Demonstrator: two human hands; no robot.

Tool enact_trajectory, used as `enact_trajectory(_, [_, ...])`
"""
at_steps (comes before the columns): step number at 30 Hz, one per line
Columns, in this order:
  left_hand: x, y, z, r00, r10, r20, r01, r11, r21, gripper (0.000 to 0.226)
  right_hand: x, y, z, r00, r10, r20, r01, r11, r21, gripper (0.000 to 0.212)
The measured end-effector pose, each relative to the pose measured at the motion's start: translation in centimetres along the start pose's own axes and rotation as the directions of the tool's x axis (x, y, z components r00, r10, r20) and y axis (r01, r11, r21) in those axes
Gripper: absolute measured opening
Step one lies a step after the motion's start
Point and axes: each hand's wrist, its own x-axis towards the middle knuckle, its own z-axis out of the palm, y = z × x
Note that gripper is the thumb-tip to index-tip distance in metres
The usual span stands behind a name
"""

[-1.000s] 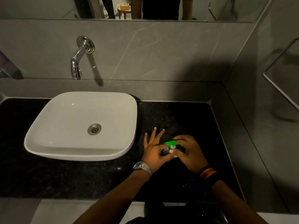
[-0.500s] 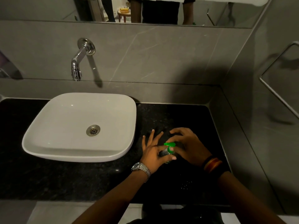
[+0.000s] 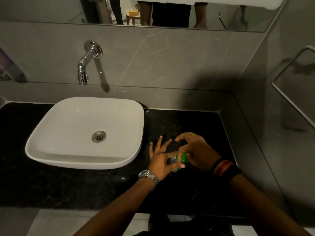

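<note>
Now | right hand (image 3: 199, 150) has curled over top of green-capped bottle (image 3: 181, 157) | left hand (image 3: 160, 160) pinches its body | unscrewing likely

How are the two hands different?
The left hand wears a silver watch; the right hand wears striped bands. The left hand spreads three fingers straight; the right hand's fingers all curl. Both hold the small green bottle.

The left hand (image 3: 161, 161) is wearing a silver link wristwatch (image 3: 147, 174); the right hand (image 3: 198, 150) is wearing black, red and orange wristbands (image 3: 223, 166).
</note>
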Motion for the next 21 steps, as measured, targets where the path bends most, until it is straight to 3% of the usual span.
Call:
enact_trajectory(5, [0.0,-0.4,0.4,1.000,-0.001,-0.005,0.001,1.000,0.018,0.047,-0.7,0.2,0.0,0.999,0.030,-0.045,-0.026,0.997,0.077,0.029])
enact_trajectory(10, [0.2,-1.0,0.7,1.000,0.020,-0.008,-0.019,0.998,0.066,0.029,-0.9,0.0,0.2,0.997,0.058,-0.050,-0.053,0.995,0.082,0.022])
enact_trajectory(21, [0.2,-0.9,0.3,0.999,0.034,0.009,-0.034,0.997,0.071,0.037,-0.2,0.2,0.9,0.998,0.054,-0.044,-0.052,0.997,0.056,0.026])
